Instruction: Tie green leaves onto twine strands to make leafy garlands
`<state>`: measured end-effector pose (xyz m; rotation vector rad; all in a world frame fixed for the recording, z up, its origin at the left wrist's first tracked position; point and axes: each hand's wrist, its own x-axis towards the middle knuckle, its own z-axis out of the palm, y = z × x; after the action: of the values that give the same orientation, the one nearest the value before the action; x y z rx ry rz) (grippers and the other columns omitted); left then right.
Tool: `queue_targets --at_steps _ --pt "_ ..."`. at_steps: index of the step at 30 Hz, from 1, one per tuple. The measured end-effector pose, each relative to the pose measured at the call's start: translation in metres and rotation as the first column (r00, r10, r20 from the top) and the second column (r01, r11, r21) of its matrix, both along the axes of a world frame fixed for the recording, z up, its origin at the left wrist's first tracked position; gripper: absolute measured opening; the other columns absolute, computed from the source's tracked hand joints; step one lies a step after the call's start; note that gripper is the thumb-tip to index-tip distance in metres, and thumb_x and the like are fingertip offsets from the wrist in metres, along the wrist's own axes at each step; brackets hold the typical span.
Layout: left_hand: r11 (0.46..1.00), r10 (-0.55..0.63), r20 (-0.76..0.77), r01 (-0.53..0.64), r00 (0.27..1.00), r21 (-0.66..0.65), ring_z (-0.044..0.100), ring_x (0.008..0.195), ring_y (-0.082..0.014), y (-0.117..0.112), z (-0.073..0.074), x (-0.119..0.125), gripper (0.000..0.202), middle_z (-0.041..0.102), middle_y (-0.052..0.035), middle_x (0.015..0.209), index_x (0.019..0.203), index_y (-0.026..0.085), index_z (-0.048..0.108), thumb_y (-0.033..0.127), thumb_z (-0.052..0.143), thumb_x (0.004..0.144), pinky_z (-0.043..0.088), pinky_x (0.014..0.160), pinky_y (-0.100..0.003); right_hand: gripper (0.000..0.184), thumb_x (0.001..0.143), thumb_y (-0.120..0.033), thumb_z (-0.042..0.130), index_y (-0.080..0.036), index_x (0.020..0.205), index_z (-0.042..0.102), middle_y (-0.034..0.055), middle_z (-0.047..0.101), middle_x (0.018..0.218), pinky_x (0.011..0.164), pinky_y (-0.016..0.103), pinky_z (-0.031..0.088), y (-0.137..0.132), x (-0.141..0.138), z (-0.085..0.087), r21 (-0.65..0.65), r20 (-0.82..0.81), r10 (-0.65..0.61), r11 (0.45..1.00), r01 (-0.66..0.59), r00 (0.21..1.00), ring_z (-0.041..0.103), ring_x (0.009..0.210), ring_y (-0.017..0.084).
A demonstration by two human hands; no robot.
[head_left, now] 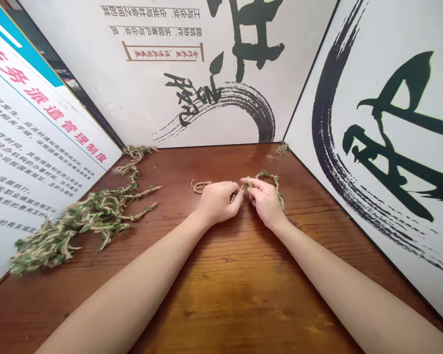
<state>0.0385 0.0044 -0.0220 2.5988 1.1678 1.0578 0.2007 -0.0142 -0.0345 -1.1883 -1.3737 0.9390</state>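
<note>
Both hands meet above the middle of the wooden table. My left hand is closed, thumb and fingers pinching a twine garland with green leaves. My right hand pinches the same leafy twine garland just to the right, its fingertips almost touching the left ones. From there the garland curves behind my right hand and down its far side. A loose loop of plain twine lies on the table beyond my left hand. The exact spot between the fingertips is too small to make out.
On the left lies a large heap of leafy twine, with strands trailing to the back corner. Small green scraps sit in the far right corner. Printed panels stand upright around the table: left, back and right.
</note>
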Motion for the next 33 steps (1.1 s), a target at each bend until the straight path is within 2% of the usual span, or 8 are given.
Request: queue_targets --at_steps 6,13,18,22,26,28,30,33 --pt "0.965 -0.131 0.165 0.087 0.978 0.247 0.043 0.054 -0.0092 -0.004 0.005 -0.002 0.025 0.055 -0.0004 0.063 0.070 0.014 0.055 0.024 0.056 0.093 0.032 0.052 -0.025 0.019 0.084 -0.027 0.053 -0.014 0.080 0.065 0.0058 0.068 0.079 0.068 0.029 0.041 -0.006 -0.002 0.002 0.142 0.323 0.092 0.979 -0.144 0.942 0.056 0.071 0.016" --pt "0.981 -0.149 0.289 0.105 0.946 0.161 0.054 0.066 -0.0116 0.000 0.007 -0.005 0.017 0.063 -0.0019 0.081 0.093 0.015 0.063 0.011 0.055 0.078 0.044 0.062 -0.025 0.029 0.091 -0.037 0.048 -0.015 0.086 0.066 0.0059 0.069 0.084 0.072 0.030 0.040 -0.005 -0.002 0.006 0.065 0.272 0.195 0.973 -0.220 0.942 0.059 0.077 0.017" --pt "0.965 0.143 0.415 -0.220 0.899 0.144 0.057 0.084 -0.0181 0.008 0.005 -0.003 0.019 0.060 -0.0068 0.091 0.091 0.015 0.063 0.013 0.057 0.073 0.045 0.076 -0.033 0.040 0.091 -0.050 0.050 -0.014 0.080 0.066 0.0023 0.054 0.069 0.067 0.030 0.034 -0.005 0.001 0.007 -0.010 0.140 0.278 0.960 -0.279 0.950 0.047 0.068 0.015" --pt "0.864 0.483 0.501 -0.483 0.719 -0.140 0.049 0.068 -0.0158 0.010 0.009 -0.002 0.025 0.055 -0.0031 0.076 0.074 0.017 0.051 0.034 0.069 0.077 0.040 0.067 -0.032 0.045 0.092 -0.054 0.049 -0.015 0.076 0.064 -0.0009 0.039 0.059 0.058 0.029 0.026 -0.004 0.001 0.004 -0.046 0.050 0.285 0.958 -0.283 0.957 0.035 0.057 0.012" --pt "0.839 0.532 0.474 -0.360 0.702 -0.408 0.042 0.053 -0.0116 0.005 0.015 0.002 0.045 0.044 0.0006 0.053 0.056 0.018 0.038 0.042 0.069 0.079 0.035 0.057 -0.029 0.046 0.093 -0.056 0.052 -0.016 0.073 0.061 -0.0015 0.035 0.057 0.055 0.028 0.023 -0.001 0.001 -0.001 -0.039 -0.021 0.248 0.968 -0.249 0.968 0.031 0.055 0.012" --pt "0.841 0.495 0.571 -0.196 0.655 -0.505 0.047 0.051 -0.0125 0.006 0.015 0.004 0.033 0.048 0.0013 0.055 0.067 0.018 0.049 0.038 0.073 0.074 0.037 0.054 -0.028 0.047 0.092 -0.058 0.055 -0.016 0.072 0.059 -0.0013 0.035 0.057 0.054 0.028 0.023 0.001 0.001 -0.003 -0.044 -0.052 0.228 0.972 -0.230 0.972 0.031 0.055 0.012" --pt "0.807 0.483 0.702 0.045 0.523 -0.589 0.055 0.052 -0.0146 0.013 0.014 0.003 0.038 0.059 0.0009 0.066 0.099 0.018 0.056 0.025 0.074 0.066 0.040 0.051 -0.026 0.048 0.091 -0.061 0.057 -0.016 0.071 0.058 -0.0012 0.035 0.058 0.053 0.028 0.023 0.002 0.002 -0.003 -0.056 -0.082 0.216 0.974 -0.221 0.973 0.031 0.055 0.012" --pt "0.760 0.575 0.796 0.236 0.190 -0.606 0.068 0.072 -0.0174 0.030 0.009 -0.003 0.070 0.064 -0.0051 0.095 0.122 0.021 0.044 0.005 0.065 0.057 0.053 0.064 -0.029 0.051 0.089 -0.063 0.059 -0.016 0.068 0.056 -0.0012 0.034 0.058 0.052 0.028 0.021 0.001 0.002 0.000 -0.088 -0.137 0.212 0.970 -0.225 0.968 0.030 0.054 0.011"
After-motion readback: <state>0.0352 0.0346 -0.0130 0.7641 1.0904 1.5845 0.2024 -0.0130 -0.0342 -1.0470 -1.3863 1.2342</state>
